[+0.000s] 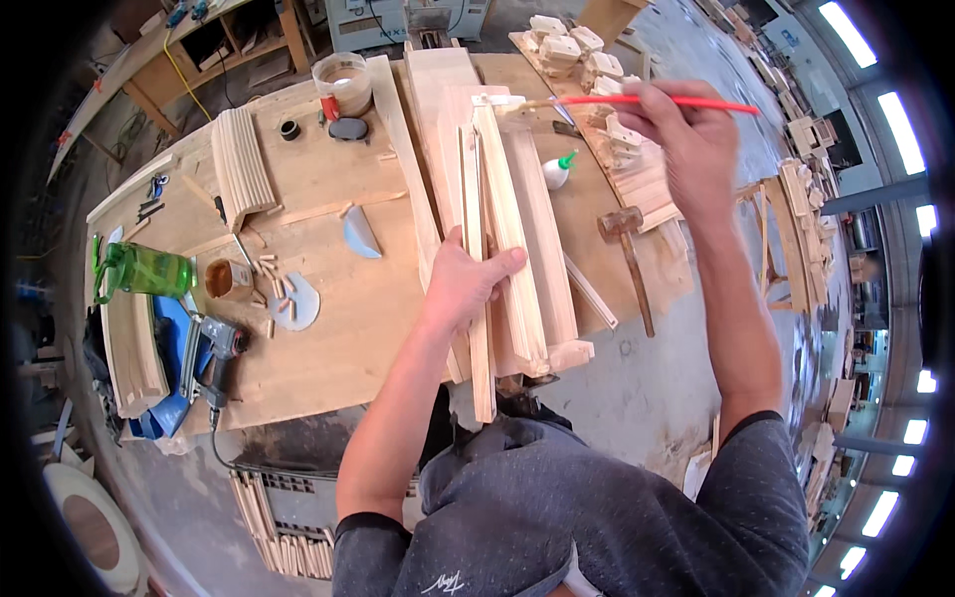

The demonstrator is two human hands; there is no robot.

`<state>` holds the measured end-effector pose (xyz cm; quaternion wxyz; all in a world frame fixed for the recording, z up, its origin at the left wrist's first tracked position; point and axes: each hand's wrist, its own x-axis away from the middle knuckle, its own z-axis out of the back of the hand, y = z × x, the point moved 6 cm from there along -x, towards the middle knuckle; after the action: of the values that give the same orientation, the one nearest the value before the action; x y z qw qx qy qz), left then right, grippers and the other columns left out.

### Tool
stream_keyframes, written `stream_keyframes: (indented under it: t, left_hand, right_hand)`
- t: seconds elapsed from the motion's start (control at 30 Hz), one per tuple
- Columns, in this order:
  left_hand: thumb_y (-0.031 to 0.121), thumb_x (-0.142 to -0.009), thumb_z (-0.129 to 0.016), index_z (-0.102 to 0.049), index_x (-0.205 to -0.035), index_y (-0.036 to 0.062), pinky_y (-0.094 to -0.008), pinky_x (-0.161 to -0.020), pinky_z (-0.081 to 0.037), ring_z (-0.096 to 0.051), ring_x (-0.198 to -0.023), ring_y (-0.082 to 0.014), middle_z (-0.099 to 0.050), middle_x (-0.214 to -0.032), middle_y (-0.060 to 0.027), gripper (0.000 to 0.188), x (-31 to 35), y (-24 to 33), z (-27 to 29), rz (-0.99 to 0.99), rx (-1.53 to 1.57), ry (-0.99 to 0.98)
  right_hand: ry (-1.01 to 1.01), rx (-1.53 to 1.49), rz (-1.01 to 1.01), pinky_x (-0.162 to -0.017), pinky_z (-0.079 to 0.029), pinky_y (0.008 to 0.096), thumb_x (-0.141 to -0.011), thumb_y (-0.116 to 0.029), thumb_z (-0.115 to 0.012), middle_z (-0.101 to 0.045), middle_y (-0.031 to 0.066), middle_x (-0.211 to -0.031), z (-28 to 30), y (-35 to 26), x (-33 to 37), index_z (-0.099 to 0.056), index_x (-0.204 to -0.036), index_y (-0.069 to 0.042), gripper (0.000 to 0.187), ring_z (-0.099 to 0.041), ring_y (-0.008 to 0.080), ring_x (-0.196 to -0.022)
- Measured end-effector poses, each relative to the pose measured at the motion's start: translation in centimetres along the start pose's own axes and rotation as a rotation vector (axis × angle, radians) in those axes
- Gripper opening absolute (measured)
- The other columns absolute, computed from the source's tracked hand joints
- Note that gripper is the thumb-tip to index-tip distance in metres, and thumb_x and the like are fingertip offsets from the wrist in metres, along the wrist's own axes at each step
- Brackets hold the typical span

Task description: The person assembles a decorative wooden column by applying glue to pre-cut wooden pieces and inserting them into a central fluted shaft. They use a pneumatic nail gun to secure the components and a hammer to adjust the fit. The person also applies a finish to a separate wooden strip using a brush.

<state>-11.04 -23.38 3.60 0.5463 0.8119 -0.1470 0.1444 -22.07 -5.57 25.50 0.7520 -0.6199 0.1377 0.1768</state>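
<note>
My right hand (681, 139) pinches a thin paintbrush (627, 99) by its red handle. The bristle end points left, at the far end of a pale wooden strip (512, 249), where a whitish smear shows. My left hand (473, 277) is wrapped round that strip and a thinner wooden strip (480, 368) beside it, thumb across the top. Both strips lie lengthwise above wider pale boards (547, 234). A small white squeeze bottle (555, 175) with a green nozzle stands to the right of the boards.
A wooden-handled hammer (629, 264) lies at the right. Leftward on the workbench (348, 338) are a nail gun (214, 348), a green bottle (144, 271), a glue-stained cup (229, 280), several dowels (284, 289) and a clear tub (341, 85). Shaped wooden blocks (562, 50) sit at the far right.
</note>
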Motion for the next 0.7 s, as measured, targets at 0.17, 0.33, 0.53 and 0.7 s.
stream_keyframes:
  t: [0.17,0.33,0.53,0.7]
  left_hand:
    - [0.021,-0.082,-0.087,-0.056,-0.101,0.0063,-0.0239,-0.055,-0.050,-0.060,-0.066,-0.0089,-0.062,-0.081,-0.0011,0.040,0.5,0.5,0.3,0.005,-0.002,0.000]
    - [0.023,-0.081,-0.088,-0.055,-0.101,0.0053,-0.0243,-0.053,-0.049,-0.058,-0.064,-0.0089,-0.061,-0.080,-0.0015,0.042,0.5,0.4,0.4,-0.025,0.035,-0.013]
    - [0.021,-0.081,-0.087,-0.055,-0.099,0.0046,-0.0239,-0.051,-0.047,-0.056,-0.061,-0.0084,-0.059,-0.077,-0.0009,0.041,0.5,0.8,0.3,-0.036,0.027,-0.022]
    - [0.018,-0.081,-0.087,-0.055,-0.098,0.0056,-0.0240,-0.051,-0.047,-0.056,-0.060,-0.0079,-0.058,-0.076,0.0002,0.039,0.3,0.6,0.3,-0.033,0.059,-0.013]
  right_hand:
    - [0.032,-0.088,-0.151,-0.076,-0.066,0.0293,-0.099,-0.007,-0.067,-0.073,0.0178,-0.101,-1.6,8.4,-4.5,-0.063,-0.108,0.007,0.017,-0.075,0.0223,-0.089]
    - [0.064,-0.099,-0.237,-0.076,-0.066,0.0300,-0.100,-0.009,-0.066,-0.073,0.0175,-0.102,-1.6,11.5,-5.8,-0.063,-0.109,0.006,0.018,-0.075,0.0225,-0.089]
    - [0.039,-0.106,-0.188,-0.071,-0.066,0.0294,-0.096,-0.005,-0.068,-0.071,0.0188,-0.097,-1.3,11.1,-7.1,-0.062,-0.104,0.010,0.018,-0.075,0.0227,-0.082]
    - [-0.062,0.060,-0.134,-0.076,-0.065,0.0277,-0.098,-0.006,-0.065,-0.073,0.0174,-0.099,-2.6,8.5,-7.7,-0.062,-0.105,0.009,0.017,-0.075,0.0200,-0.085]
